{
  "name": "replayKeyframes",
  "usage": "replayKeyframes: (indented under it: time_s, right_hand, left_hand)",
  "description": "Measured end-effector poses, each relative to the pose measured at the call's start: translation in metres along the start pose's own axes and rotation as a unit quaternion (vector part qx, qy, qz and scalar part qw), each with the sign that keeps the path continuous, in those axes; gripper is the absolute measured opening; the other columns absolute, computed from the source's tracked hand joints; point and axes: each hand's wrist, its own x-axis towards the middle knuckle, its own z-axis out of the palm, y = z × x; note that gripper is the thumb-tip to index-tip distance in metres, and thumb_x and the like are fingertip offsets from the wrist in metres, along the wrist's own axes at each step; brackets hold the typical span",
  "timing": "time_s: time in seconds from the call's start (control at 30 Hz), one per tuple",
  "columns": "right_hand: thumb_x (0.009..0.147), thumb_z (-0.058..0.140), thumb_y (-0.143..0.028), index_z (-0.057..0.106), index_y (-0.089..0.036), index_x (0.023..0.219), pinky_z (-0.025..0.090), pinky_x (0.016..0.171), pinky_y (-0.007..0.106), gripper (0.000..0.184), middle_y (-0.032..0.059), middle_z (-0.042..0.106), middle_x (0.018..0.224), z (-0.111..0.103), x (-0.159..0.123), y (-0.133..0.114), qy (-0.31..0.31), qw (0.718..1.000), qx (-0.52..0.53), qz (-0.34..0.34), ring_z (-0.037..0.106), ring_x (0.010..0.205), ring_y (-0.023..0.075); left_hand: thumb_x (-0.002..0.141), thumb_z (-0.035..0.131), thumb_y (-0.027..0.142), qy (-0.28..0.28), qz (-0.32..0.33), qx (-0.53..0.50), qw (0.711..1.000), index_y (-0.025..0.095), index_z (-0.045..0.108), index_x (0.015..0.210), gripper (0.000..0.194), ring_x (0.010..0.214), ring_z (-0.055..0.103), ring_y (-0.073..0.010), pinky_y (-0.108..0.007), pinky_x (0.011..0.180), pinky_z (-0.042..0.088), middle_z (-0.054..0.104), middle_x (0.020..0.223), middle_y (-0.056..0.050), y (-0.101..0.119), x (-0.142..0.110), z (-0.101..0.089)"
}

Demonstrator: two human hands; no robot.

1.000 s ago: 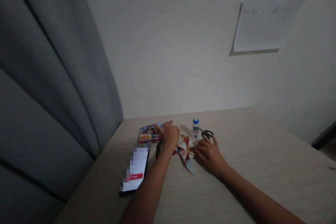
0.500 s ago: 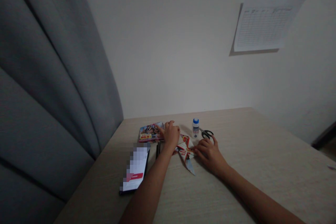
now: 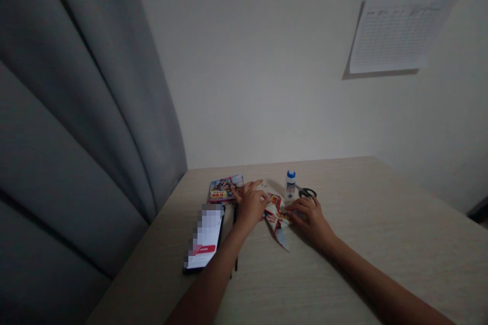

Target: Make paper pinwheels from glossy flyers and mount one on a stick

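My left hand [image 3: 250,207] is open, its fingers [image 3: 238,194] spread wide: one reaches toward the printed card pack [image 3: 224,189], and another points across toward the folded printed paper [image 3: 277,215]. They pinch nothing. The hand sits just beside the paper, between it and the pack.

My right hand [image 3: 308,221] lies on the other side, its fingers [image 3: 299,204] close together and lightly curved, with the tips against the paper's right edge. I cannot tell whether they are pinching it or only touching it.

The paper lies flat on the worktop [image 3: 362,269] between my hands, folded into red-and-white points, with one long point aimed toward me. Beyond it stand a white glue bottle [image 3: 290,184] with a blue cap and a pair of black-handled scissors [image 3: 307,192]. By my left forearm lie a smartphone [image 3: 204,238] and a thin black pen [image 3: 235,236].
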Motion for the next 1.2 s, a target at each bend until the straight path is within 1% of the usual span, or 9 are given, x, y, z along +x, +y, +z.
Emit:
replayKeyframes:
  time_s: [0.13,0.2,0.37,0.57,0.73,0.9,1.0,1.07,1.2]
  right_hand:
    - [0.088,0.062,-0.022,0.077,-0.028,0.091,0.039,0.099,0.047,0.017,0.0046,0.075,0.098,0.001,0.012,0.003,0.005,0.999,0.039,-0.005,0.064,0.100,0.0254]
    - [0.085,0.063,-0.020,0.078,-0.027,0.089,0.044,0.090,0.041,0.017,0.0043,0.075,0.094,-0.001,0.019,0.004,0.001,0.998,0.054,-0.018,0.065,0.094,0.0241]
    - [0.085,0.068,-0.022,0.077,-0.026,0.089,0.043,0.087,0.040,0.010,0.0041,0.074,0.092,0.006,0.027,0.000,0.031,0.998,0.043,-0.041,0.063,0.092,0.0240]
    - [0.089,0.069,-0.028,0.076,-0.030,0.094,0.043,0.088,0.041,0.010,0.0043,0.071,0.093,0.022,0.018,-0.005,0.066,0.994,0.038,-0.080,0.061,0.093,0.0230]
    - [0.090,0.068,-0.030,0.076,-0.028,0.091,0.042,0.088,0.041,0.008,0.0040,0.070,0.091,0.022,0.016,-0.004,0.080,0.992,0.040,-0.088,0.060,0.092,0.0224]
    - [0.091,0.066,-0.030,0.075,-0.027,0.088,0.042,0.088,0.041,0.010,0.0040,0.069,0.091,0.019,0.017,-0.005,0.081,0.991,0.048,-0.093,0.059,0.093,0.0224]
    - [0.092,0.065,-0.031,0.074,-0.026,0.088,0.042,0.089,0.042,0.011,0.0044,0.069,0.091,0.017,0.017,-0.005,0.080,0.991,0.060,-0.093,0.059,0.093,0.0226]
    - [0.093,0.063,-0.032,0.074,-0.026,0.089,0.043,0.090,0.043,0.013,0.0049,0.068,0.091,0.015,0.017,-0.002,0.086,0.990,0.072,-0.090,0.058,0.093,0.0231]
    - [0.093,0.062,-0.034,0.075,-0.026,0.091,0.047,0.088,0.043,0.015,0.0074,0.067,0.094,0.014,0.017,0.005,0.105,0.985,0.115,-0.078,0.059,0.095,0.0244]
  left_hand:
    - [0.086,0.071,0.025,-0.006,0.010,-0.024,1.000,0.029,0.076,0.076,0.012,0.143,0.033,-0.0352,-0.080,0.110,0.001,0.053,0.148,0.003,0.004,-0.012,0.001]
    - [0.086,0.071,0.023,-0.007,0.009,-0.030,0.999,0.029,0.076,0.077,0.012,0.144,0.032,-0.0355,-0.079,0.111,0.001,0.052,0.149,0.003,0.007,-0.015,0.001]
    - [0.087,0.068,0.020,-0.019,0.006,-0.042,0.999,0.028,0.077,0.079,0.014,0.145,0.032,-0.0348,-0.078,0.111,-0.002,0.050,0.151,0.001,0.010,-0.019,0.003]
    - [0.088,0.066,0.018,-0.025,0.011,-0.045,0.999,0.026,0.076,0.080,0.015,0.146,0.031,-0.0351,-0.079,0.111,0.000,0.049,0.152,-0.001,0.007,-0.023,0.008]
    - [0.087,0.068,0.019,-0.028,0.003,-0.053,0.998,0.026,0.076,0.079,0.013,0.146,0.031,-0.0354,-0.079,0.111,-0.002,0.049,0.151,-0.001,0.010,-0.024,0.007]
    - [0.085,0.070,0.018,-0.040,-0.011,-0.072,0.997,0.025,0.075,0.075,0.014,0.145,0.031,-0.0354,-0.078,0.112,0.002,0.051,0.150,0.000,0.014,-0.025,0.004]
    - [0.085,0.070,0.017,-0.026,-0.020,-0.083,0.996,0.025,0.076,0.077,0.013,0.145,0.032,-0.0350,-0.079,0.111,0.005,0.051,0.150,-0.002,0.013,-0.024,0.004]
    - [0.085,0.070,0.017,-0.004,-0.005,-0.085,0.996,0.025,0.076,0.080,0.011,0.143,0.033,-0.0325,-0.074,0.114,0.006,0.052,0.149,-0.002,0.013,-0.024,0.003]
    - [0.080,0.077,0.020,0.024,0.037,-0.078,0.996,0.030,0.078,0.078,0.011,0.142,0.034,-0.0298,-0.066,0.119,0.003,0.054,0.147,0.003,0.013,-0.023,-0.002]
